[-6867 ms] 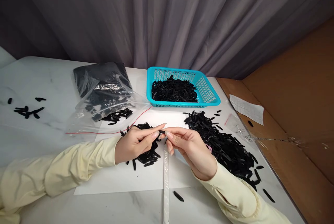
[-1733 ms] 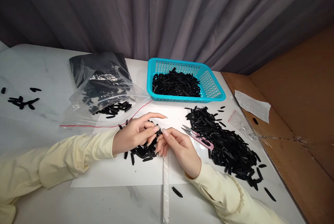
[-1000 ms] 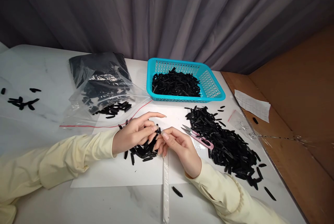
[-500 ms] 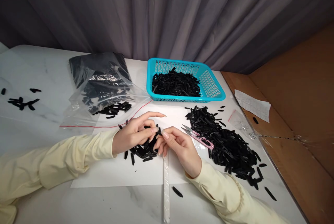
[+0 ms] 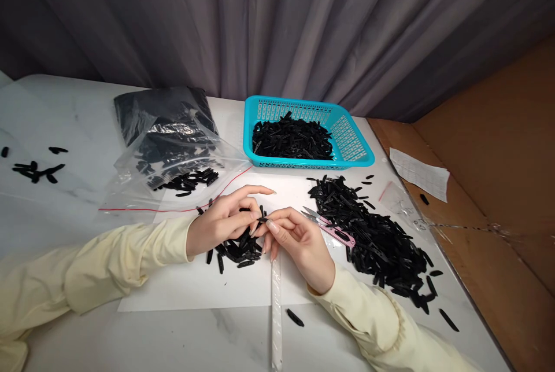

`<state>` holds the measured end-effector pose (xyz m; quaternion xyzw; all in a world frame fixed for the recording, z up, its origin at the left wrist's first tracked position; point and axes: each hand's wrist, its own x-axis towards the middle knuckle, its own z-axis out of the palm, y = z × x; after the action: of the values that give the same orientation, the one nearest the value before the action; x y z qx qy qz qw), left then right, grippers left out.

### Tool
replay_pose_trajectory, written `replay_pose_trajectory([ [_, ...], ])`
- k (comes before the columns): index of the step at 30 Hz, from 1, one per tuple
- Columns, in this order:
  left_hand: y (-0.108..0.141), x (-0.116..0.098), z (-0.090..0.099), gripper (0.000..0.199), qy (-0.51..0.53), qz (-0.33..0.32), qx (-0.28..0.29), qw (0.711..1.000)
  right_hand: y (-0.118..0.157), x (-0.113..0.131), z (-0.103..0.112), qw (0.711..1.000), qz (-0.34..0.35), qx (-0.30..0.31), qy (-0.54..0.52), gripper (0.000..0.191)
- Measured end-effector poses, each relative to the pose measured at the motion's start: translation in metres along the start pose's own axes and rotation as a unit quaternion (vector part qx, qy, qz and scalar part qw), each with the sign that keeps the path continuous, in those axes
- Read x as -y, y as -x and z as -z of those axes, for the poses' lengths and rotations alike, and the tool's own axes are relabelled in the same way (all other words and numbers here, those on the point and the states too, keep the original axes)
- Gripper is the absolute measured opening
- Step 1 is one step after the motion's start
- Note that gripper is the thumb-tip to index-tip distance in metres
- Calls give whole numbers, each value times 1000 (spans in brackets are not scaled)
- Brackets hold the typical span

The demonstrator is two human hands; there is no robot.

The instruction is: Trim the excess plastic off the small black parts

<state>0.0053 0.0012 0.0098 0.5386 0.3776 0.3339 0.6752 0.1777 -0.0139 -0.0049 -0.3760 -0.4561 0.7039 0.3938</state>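
Observation:
Between my fingertips is a small, narrow black piece (image 5: 262, 220), mostly covered by the fingers. My left hand (image 5: 225, 218) pinches one end of it with thumb and finger. Its index finger reaches out straight above. My right hand (image 5: 297, 239) is closed on the other end, its fingertips close to those of the left. Beneath the hands a small heap of similar black pieces (image 5: 237, 251) lies on a white sheet (image 5: 182, 285). Pink-handled thread snips (image 5: 333, 229) rest right of my right hand, their blades apart.
A blue basket (image 5: 310, 162) of black pieces stands at the back. A clear zip bag (image 5: 173, 129) with more sits left of it. On the right spreads a large pile (image 5: 377, 242). A white strip (image 5: 276, 308) runs toward me. Cardboard (image 5: 498, 146) borders the right side.
My fingertips have shifted slightly around the black piece, which now shows more plainly between them. The right thumb has moved a little left and down. Everything on the table stays put.

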Motion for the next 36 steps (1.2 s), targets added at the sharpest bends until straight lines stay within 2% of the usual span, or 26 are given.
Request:
replay_pose_trajectory([
  [11, 0, -1, 1, 39, -15, -3, 5, 1000, 3, 0, -4, 1000, 11, -11, 18, 17],
  [13, 0, -1, 1, 38, -3, -6, 5, 1000, 5, 4, -4, 998, 39, -21, 55, 15],
  [15, -1, -2, 2, 37, 21, -4, 3, 1000, 4, 14, 1, 986, 108, -47, 121, 11],
  [16, -2, -2, 2, 37, 34, -1, 3, 999, 0, 22, 6, 972, 155, -66, 166, 8],
  [18, -3, -2, 4, 37, 59, 8, 4, 998, -13, 40, 21, 918, 260, -115, 277, 7],
  [20, -5, -2, 5, 38, 79, 10, 9, 997, -33, 60, 36, 828, 342, -174, 408, 11],
  [23, -6, 0, 7, 40, 99, 8, 12, 995, -56, 80, 41, 703, 387, -145, 580, 18],
  [24, -7, 1, 8, 40, 103, 9, 12, 995, -58, 82, 36, 676, 399, -115, 609, 17],
  [25, -7, 1, 8, 41, 106, 12, 12, 994, -57, 81, 28, 664, 406, -78, 623, 14],
  [26, -7, 2, 8, 42, 108, 17, 12, 994, -53, 78, 17, 665, 408, -35, 625, 12],
  [28, -7, 2, 7, 42, 108, 14, 1, 994, -40, 65, -7, 689, 392, 62, 607, 13],
  [30, -7, 2, 7, 38, 102, -4, -26, 994, -29, 48, -26, 697, 380, 120, 597, 14],
  [32, -7, 2, 6, 36, 118, 5, -37, 992, -24, 35, -35, 708, 379, 129, 581, 13],
  [36, -8, 4, 5, 45, 160, 84, 13, 984, -27, 26, -30, 744, 382, 113, 537, 19],
])
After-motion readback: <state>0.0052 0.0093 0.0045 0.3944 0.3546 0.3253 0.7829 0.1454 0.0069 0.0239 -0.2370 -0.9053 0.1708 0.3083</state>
